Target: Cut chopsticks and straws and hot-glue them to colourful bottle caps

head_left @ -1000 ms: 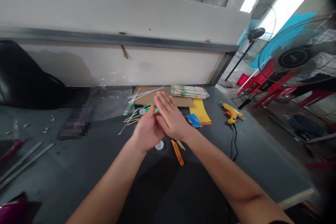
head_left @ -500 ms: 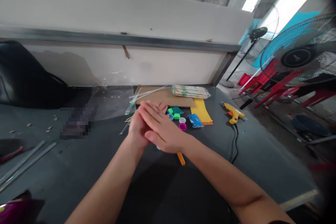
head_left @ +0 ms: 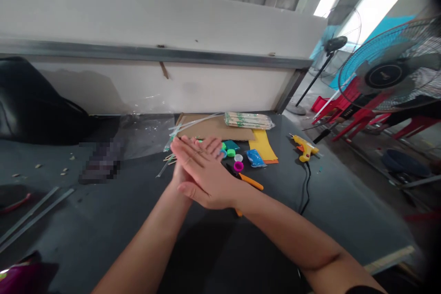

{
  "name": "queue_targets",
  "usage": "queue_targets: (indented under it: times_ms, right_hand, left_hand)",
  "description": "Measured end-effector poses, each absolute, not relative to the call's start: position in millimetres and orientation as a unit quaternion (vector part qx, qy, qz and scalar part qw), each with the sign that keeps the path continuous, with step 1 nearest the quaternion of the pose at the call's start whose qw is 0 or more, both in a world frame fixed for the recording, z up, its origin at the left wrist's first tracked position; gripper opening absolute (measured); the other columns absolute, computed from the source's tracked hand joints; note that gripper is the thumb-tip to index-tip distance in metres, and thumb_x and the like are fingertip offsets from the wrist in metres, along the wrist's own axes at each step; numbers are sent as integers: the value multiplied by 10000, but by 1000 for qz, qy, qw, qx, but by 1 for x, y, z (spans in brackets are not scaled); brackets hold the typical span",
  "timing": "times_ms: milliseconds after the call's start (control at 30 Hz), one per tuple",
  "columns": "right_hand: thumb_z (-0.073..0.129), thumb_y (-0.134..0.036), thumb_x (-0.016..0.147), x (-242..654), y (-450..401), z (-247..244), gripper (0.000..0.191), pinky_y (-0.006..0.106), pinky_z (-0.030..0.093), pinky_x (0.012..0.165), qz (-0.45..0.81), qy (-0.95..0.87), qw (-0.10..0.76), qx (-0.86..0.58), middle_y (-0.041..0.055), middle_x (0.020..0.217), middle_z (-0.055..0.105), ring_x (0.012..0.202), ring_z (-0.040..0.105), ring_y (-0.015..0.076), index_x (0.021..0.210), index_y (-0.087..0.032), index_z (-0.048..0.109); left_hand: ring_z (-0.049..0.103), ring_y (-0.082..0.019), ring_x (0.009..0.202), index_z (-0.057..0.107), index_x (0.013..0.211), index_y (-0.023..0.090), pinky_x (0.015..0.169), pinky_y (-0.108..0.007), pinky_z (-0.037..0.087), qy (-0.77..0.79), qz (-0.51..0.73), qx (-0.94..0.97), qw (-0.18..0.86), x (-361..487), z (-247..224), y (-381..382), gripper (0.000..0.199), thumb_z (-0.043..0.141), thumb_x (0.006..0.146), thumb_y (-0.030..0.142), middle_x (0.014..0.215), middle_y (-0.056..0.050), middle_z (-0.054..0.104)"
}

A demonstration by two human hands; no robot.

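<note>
In front of me my right hand (head_left: 205, 177) lies flat across my left hand (head_left: 212, 146), palm against palm, the fingers of both stretched out. Whatever may be between the palms is hidden. Just beyond the fingers are green bottle caps (head_left: 230, 152), a white cap (head_left: 238, 158) and a magenta cap (head_left: 238, 166). Orange-handled pliers (head_left: 251, 181) lie partly under my right wrist. Right of the caps sits a small blue packet (head_left: 255, 158).
Farther back lie brown cardboard (head_left: 213, 125), wrapped wooden sticks (head_left: 248, 120) and yellow sheets (head_left: 264, 144). A yellow glue gun (head_left: 304, 147) with its cord is at the right. Clear strips (head_left: 37, 213) and a black bag (head_left: 34, 101) are at the left. A fan (head_left: 386, 73) stands beyond the table.
My right hand has slid a little left and toward me over the left hand. More of the left fingers and an orange plier handle now show.
</note>
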State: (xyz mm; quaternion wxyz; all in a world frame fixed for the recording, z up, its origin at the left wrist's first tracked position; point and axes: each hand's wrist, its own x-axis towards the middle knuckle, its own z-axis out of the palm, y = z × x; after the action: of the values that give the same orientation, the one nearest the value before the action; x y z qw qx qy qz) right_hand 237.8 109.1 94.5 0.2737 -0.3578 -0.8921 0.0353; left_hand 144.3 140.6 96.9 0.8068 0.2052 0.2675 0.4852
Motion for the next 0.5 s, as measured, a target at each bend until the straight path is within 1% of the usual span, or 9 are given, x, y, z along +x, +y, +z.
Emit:
queue_targets:
  times_ms: [67,133,200,267,333,367,433,467,500]
  right_hand:
    - [258,-421,980,243,119,95,639,486,128,1182,38,-867,293,-400,37,1589,121,1462,40,224,1528,-194,20]
    - [244,-397,986,255,134,91,610,510,121,1174,44,-842,305,-443,47,1587,131,1461,47,226,1528,-200,44]
    - [229,-388,990,266,144,83,581,513,124,1170,53,-827,304,-469,61,1584,145,1461,55,219,1524,-194,104]
    - [227,-377,991,267,141,76,576,491,133,1174,66,-836,295,-458,98,1574,176,1460,75,209,1513,-144,161]
    - [239,-371,989,259,131,71,592,436,145,1183,84,-855,290,-422,139,1562,199,1458,89,197,1498,-72,195]
    - [251,-378,988,254,125,69,599,415,151,1185,89,-861,290,-407,143,1564,191,1458,81,192,1493,-59,209]
    - [257,-412,986,249,118,65,616,406,160,1185,99,-855,302,-411,127,1566,190,1459,75,188,1497,-72,200]
    - [245,-418,988,249,117,63,615,417,165,1183,102,-846,309,-422,123,1563,204,1457,91,190,1500,-81,195]
    - [232,-419,990,251,119,60,609,435,168,1179,104,-834,314,-441,124,1556,225,1454,114,196,1500,-88,200]
  left_hand:
    - [338,-224,1384,413,1390,375,1112,-422,332,265,447,196,832,152,96,132,457,290,955,304,1421,50,494]
    - [459,-241,1304,487,1341,306,1069,-432,388,266,420,191,846,157,97,128,419,340,949,294,1345,-12,570]
    - [545,-228,1217,557,1266,231,1028,-392,437,276,430,181,841,158,99,133,387,348,951,313,1258,-59,629]
    - [563,-244,1190,568,1249,172,1007,-394,456,277,449,164,834,157,96,143,437,327,953,384,1250,-107,628]
    - [512,-254,1248,507,1318,137,1024,-401,432,287,492,149,808,157,90,149,491,307,951,395,1311,-134,581]
    - [475,-234,1286,469,1356,153,1037,-382,412,293,526,138,787,159,86,149,483,282,956,348,1343,-118,558]
    - [425,-166,1328,418,1394,281,1066,-325,372,282,528,141,788,163,77,143,470,242,958,269,1392,-21,524]
    - [433,-158,1322,424,1384,315,1073,-324,364,266,506,147,807,164,74,138,461,261,955,271,1386,0,530]
    - [464,-175,1298,453,1363,307,1070,-348,372,260,485,152,821,165,71,134,444,292,950,285,1361,-14,553]
